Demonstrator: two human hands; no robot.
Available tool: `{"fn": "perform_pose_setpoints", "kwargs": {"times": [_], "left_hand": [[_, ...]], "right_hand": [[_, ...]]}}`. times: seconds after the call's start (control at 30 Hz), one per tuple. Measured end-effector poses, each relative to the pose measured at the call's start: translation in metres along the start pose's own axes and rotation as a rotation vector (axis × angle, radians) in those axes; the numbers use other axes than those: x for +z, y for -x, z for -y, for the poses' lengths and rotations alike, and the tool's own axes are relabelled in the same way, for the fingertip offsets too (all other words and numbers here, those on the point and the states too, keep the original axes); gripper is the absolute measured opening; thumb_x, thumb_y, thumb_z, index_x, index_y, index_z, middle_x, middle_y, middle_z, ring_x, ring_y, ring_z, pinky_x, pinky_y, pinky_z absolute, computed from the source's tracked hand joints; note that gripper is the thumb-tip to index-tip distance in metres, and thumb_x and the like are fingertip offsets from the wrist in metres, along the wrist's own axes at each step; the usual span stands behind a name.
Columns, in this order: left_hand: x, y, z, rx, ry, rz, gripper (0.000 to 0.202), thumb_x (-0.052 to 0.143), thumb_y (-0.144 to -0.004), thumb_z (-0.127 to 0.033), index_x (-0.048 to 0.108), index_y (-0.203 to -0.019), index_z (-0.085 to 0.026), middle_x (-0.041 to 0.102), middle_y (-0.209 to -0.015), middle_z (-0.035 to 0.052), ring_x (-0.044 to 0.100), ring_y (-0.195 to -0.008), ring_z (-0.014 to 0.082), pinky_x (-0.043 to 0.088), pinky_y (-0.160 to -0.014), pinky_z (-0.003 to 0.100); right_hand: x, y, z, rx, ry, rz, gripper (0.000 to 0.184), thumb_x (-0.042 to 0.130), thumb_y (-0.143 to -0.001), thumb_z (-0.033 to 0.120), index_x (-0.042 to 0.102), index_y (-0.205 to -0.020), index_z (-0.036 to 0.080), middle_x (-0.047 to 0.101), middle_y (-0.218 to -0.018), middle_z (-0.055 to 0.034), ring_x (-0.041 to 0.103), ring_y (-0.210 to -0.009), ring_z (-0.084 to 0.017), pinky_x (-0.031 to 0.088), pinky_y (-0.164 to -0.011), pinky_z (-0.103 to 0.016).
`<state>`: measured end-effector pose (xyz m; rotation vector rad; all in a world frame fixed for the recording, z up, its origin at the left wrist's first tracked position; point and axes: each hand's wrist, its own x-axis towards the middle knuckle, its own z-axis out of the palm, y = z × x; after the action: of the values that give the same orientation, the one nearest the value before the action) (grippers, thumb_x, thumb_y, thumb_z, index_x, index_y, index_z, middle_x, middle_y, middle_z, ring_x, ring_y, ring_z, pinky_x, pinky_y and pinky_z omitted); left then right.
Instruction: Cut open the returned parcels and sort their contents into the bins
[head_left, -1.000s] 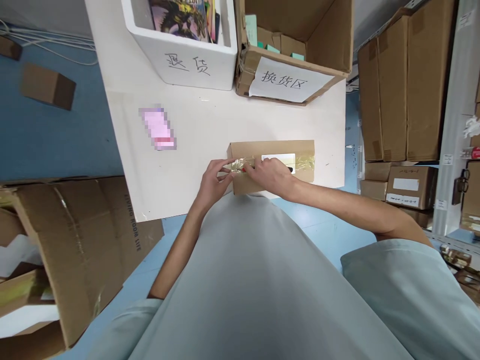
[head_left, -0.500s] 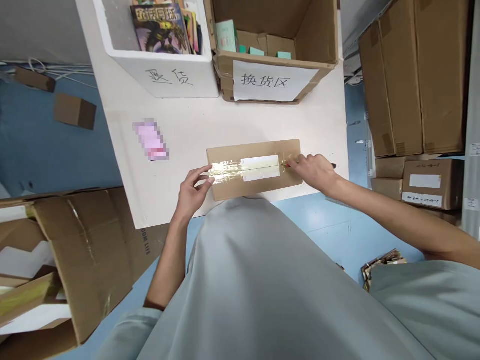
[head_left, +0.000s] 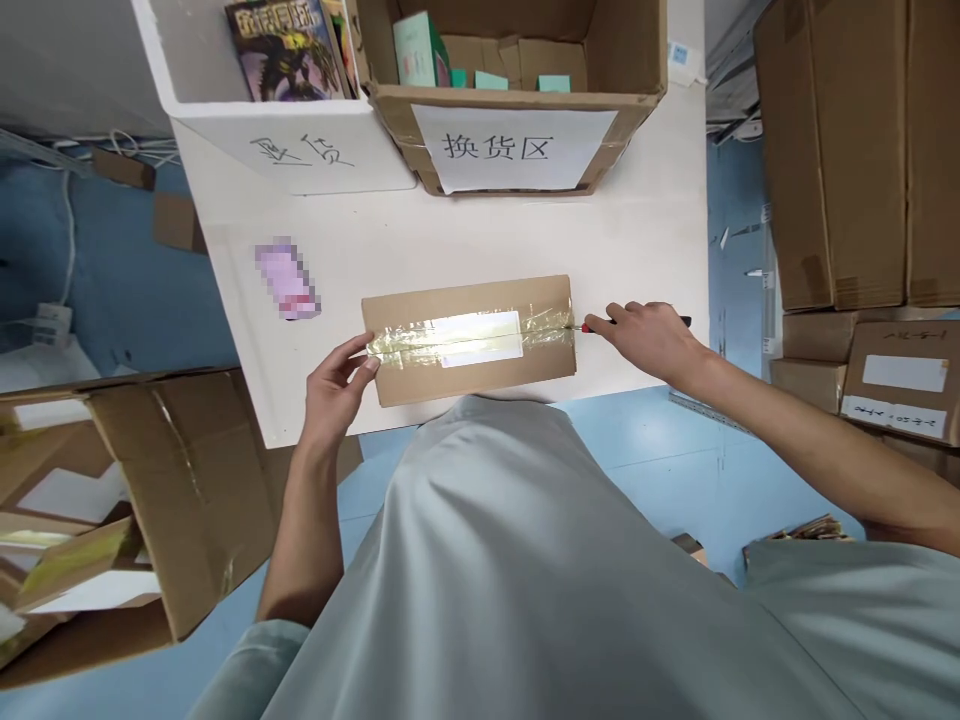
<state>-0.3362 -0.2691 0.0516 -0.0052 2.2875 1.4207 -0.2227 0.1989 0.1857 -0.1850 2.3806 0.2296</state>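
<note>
Left hand (head_left: 334, 388) clasps a taped cardboard parcel (head_left: 480, 375) by its end; right hand (head_left: 651, 340) pinches a red-tipped cutter (head_left: 587, 327) at the other.

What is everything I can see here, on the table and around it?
Table: one, white, beneath everything.
Parcel: one, brown, taped, white label, table's middle.
Foam bin: one, white, back left, holding books.
Open carton: one, brown, paper sign, back middle, holding small green boxes.
Blurred patch: one, pink, table's left.
Stacked cartons: several, brown, right.
Floor carton: one, brown, lower left.
Tool: one, red tip, black end, beside the parcel's right end.
Left hand: one, fingertips on the parcel's left end.
Right hand: one, closed round the tool.
</note>
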Motion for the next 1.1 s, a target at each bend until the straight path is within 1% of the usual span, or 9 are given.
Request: {"fn": "perform_pose_setpoints", "kwargs": {"times": [0.13, 0.27, 0.47, 0.57, 0.67, 0.77, 0.87, 0.97, 1.1], "left_hand": [[0.007, 0.003, -0.008, -0.033, 0.007, -0.068, 0.076, 0.086, -0.091, -0.076, 0.075, -0.144, -0.023, 0.077, -0.153, 0.0104, 0.075, -0.12, 0.0261, 0.063, -0.119, 0.051], [0.01, 0.004, -0.011, -0.033, -0.028, -0.108, 0.073, 0.087, -0.09, -0.072, 0.077, -0.141, -0.02, 0.079, -0.149, 0.0118, 0.075, -0.121, 0.027, 0.062, -0.118, 0.05], [0.014, 0.007, -0.007, -0.034, -0.016, -0.139, 0.061, 0.085, -0.092, -0.061, 0.077, -0.139, -0.024, 0.078, -0.147, 0.0116, 0.076, -0.118, 0.0273, 0.065, -0.112, 0.048], [0.028, 0.011, -0.014, -0.007, -0.033, -0.218, 0.047, 0.076, -0.099, -0.059, 0.077, -0.132, -0.026, 0.079, -0.142, 0.0113, 0.076, -0.127, 0.0297, 0.065, -0.11, 0.046], [0.05, 0.013, -0.022, 0.052, -0.102, -0.347, 0.041, 0.071, -0.106, -0.059, 0.074, -0.125, -0.024, 0.08, -0.131, 0.012, 0.076, -0.122, 0.0286, 0.064, -0.107, 0.045], [0.07, 0.011, -0.023, 0.106, -0.206, -0.461, 0.041, 0.07, -0.109, -0.06, 0.067, -0.124, -0.022, 0.077, -0.125, 0.0118, 0.074, -0.118, 0.0265, 0.062, -0.104, 0.042], [0.076, 0.008, -0.017, 0.124, -0.262, -0.519, 0.04, 0.068, -0.11, -0.059, 0.064, -0.125, -0.022, 0.074, -0.127, 0.0119, 0.072, -0.119, 0.026, 0.06, -0.103, 0.04], [0.069, 0.006, -0.012, 0.15, -0.217, -0.532, 0.038, 0.069, -0.109, -0.054, 0.065, -0.125, -0.02, 0.074, -0.124, 0.0118, 0.072, -0.115, 0.0253, 0.06, -0.098, 0.038], [0.051, 0.002, -0.01, 0.166, -0.167, -0.532, 0.032, 0.07, -0.107, -0.046, 0.066, -0.123, -0.019, 0.074, -0.122, 0.0105, 0.071, -0.112, 0.0231, 0.06, -0.093, 0.034]], "right_hand": [[0.008, -0.006, -0.008, -0.057, 0.032, -0.019, 0.074, 0.044, -0.103, -0.007, 0.057, -0.169, 0.025, 0.079, -0.13, -0.0155, 0.074, -0.1, -0.026, 0.032, -0.07, -0.036], [0.014, -0.01, -0.015, -0.11, 0.055, -0.037, 0.074, 0.048, -0.101, -0.006, 0.057, -0.168, 0.026, 0.08, -0.127, -0.0134, 0.074, -0.097, -0.026, 0.031, -0.069, -0.035], [0.027, -0.018, -0.033, -0.173, -0.007, -0.093, 0.051, 0.053, -0.112, 0.014, 0.064, -0.16, 0.029, 0.079, -0.117, -0.0128, 0.069, -0.087, -0.024, 0.028, -0.069, -0.035], [0.039, -0.023, -0.041, -0.179, -0.098, -0.135, 0.043, 0.046, -0.12, 0.026, 0.066, -0.158, 0.03, 0.08, -0.114, -0.0126, 0.068, -0.085, -0.023, 0.026, -0.07, -0.035], [0.054, -0.028, -0.044, -0.166, -0.189, -0.202, 0.043, 0.039, -0.124, 0.032, 0.069, -0.155, 0.03, 0.081, -0.114, -0.0118, 0.068, -0.088, -0.023, 0.026, -0.069, -0.034], [0.07, -0.034, -0.038, -0.141, -0.278, -0.277, 0.043, 0.037, -0.125, 0.033, 0.072, -0.151, 0.03, 0.083, -0.117, -0.0099, 0.07, -0.093, -0.024, 0.026, -0.067, -0.033], [0.084, -0.041, -0.024, -0.11, -0.359, -0.347, 0.043, 0.037, -0.126, 0.037, 0.073, -0.147, 0.028, 0.083, -0.117, -0.0092, 0.071, -0.094, -0.024, 0.027, -0.065, -0.033], [0.093, -0.047, -0.007, -0.063, -0.408, -0.414, 0.046, 0.035, -0.127, 0.042, 0.074, -0.145, 0.027, 0.083, -0.113, -0.0092, 0.07, -0.093, -0.025, 0.029, -0.064, -0.034], [0.096, -0.049, 0.017, -0.035, -0.52, -0.511, 0.053, 0.029, -0.127, 0.046, 0.076, -0.142, 0.026, 0.082, -0.109, -0.0091, 0.07, -0.092, -0.025, 0.037, -0.067, -0.033]]}}
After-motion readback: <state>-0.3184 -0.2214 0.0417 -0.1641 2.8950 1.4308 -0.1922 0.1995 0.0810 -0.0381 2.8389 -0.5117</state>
